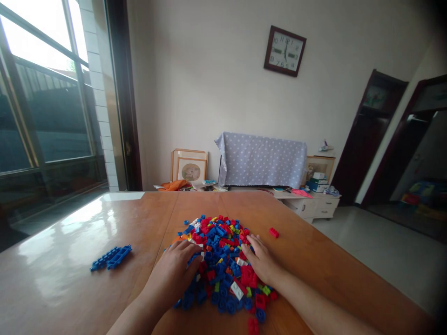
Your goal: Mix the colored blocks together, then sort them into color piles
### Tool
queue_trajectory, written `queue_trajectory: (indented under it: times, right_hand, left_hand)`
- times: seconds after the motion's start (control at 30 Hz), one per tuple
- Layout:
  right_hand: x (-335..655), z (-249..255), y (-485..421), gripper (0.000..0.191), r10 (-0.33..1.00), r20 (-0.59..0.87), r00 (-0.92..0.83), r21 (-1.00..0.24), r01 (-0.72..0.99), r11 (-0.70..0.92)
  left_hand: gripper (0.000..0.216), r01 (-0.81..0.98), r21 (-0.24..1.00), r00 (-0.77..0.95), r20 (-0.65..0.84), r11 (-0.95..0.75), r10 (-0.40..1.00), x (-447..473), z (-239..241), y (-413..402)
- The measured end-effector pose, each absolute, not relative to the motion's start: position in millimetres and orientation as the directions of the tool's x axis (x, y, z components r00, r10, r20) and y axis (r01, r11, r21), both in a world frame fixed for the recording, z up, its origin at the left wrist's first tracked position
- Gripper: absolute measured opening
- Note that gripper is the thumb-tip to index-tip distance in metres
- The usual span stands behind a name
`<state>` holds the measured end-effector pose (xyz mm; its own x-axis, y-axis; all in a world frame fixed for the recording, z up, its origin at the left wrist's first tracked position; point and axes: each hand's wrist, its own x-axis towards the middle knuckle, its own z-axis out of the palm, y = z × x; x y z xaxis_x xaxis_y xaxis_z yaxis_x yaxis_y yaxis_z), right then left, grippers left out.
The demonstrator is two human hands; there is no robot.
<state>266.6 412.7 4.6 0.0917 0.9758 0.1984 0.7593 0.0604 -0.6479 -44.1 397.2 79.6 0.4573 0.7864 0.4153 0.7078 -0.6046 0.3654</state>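
A heap of loose toy building bricks (223, 251), mostly blue and red with some white, green, yellow and orange, lies on the wooden table (300, 246). My left hand (179, 260) rests on the heap's left side, fingers stretched over the bricks and thumb apart. On the right side, my right hand (260, 258) lies with spread fingers touching the bricks. Nothing shows held in either hand, though the palms are hidden. Near my right wrist is a red block (249, 277), and a white brick (237, 290) sits toward the front.
Two long blue pieces (111, 257) lie together at the left of the table. A single red brick (274, 232) is apart at the right. Beyond the table's far edge stands a white cabinet (316, 207), with a dotted cloth (261, 160) draped over something above it.
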Motion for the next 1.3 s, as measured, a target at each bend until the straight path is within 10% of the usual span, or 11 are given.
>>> queue_trajectory:
  times: [0.9,1.3]
  right_hand:
    - [385,26,436,0.03,0.88,0.343,0.329,-0.412,0.895,-0.174]
    - [300,32,437,0.055,0.903,0.394,-0.174,-0.533,0.757,0.378]
  left_hand:
    - [0.024,0.747,0.327,0.464,0.368,-0.579,0.806,-40,84,394]
    - [0.026,0.76,0.305,0.474,0.343,-0.574,0.811,-37,86,391]
